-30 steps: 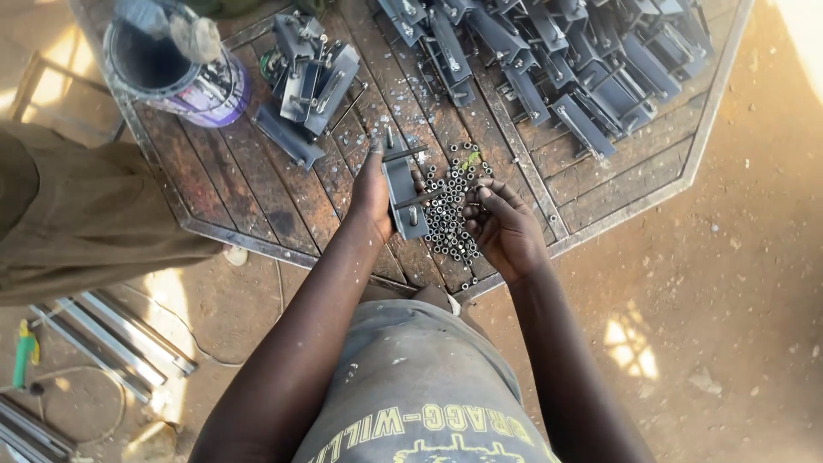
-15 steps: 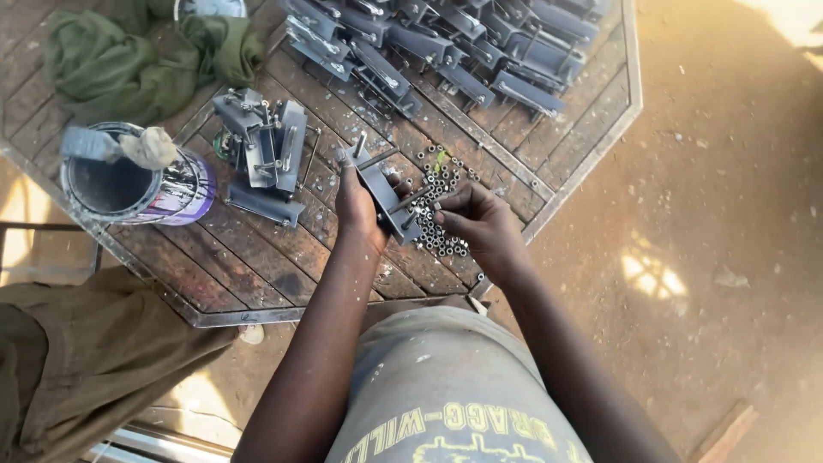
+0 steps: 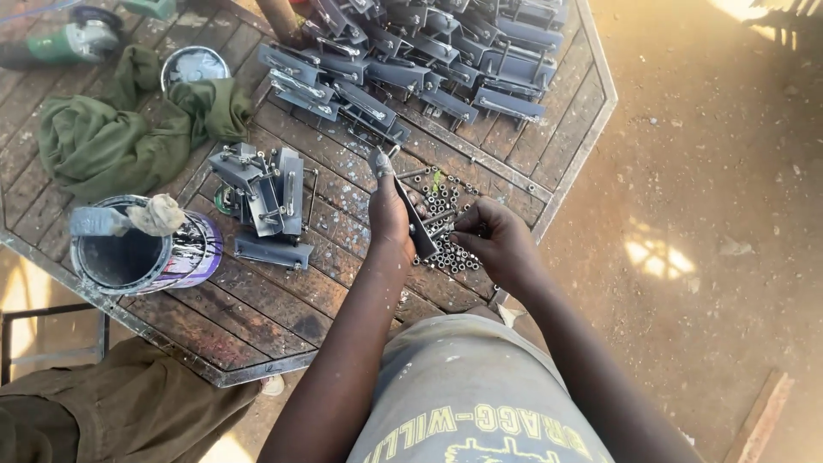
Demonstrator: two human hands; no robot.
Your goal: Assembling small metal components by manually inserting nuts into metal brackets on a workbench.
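Near the table's right edge, the left hand [image 3: 390,219] grips a dark grey flat metal bracket [image 3: 413,214], held tilted over the rusty octagonal metal table [image 3: 283,317]. Just right of the bracket, the right hand [image 3: 497,240] pinches its fingertips into a heap of small silver nuts [image 3: 441,244]; what they hold cannot be told. Judged step: fitting a fastener to the bracket, which calls for fine alignment. Left of the bracket lie finished grey brackets [image 3: 266,201], farther left a purple paint tin [image 3: 146,253].
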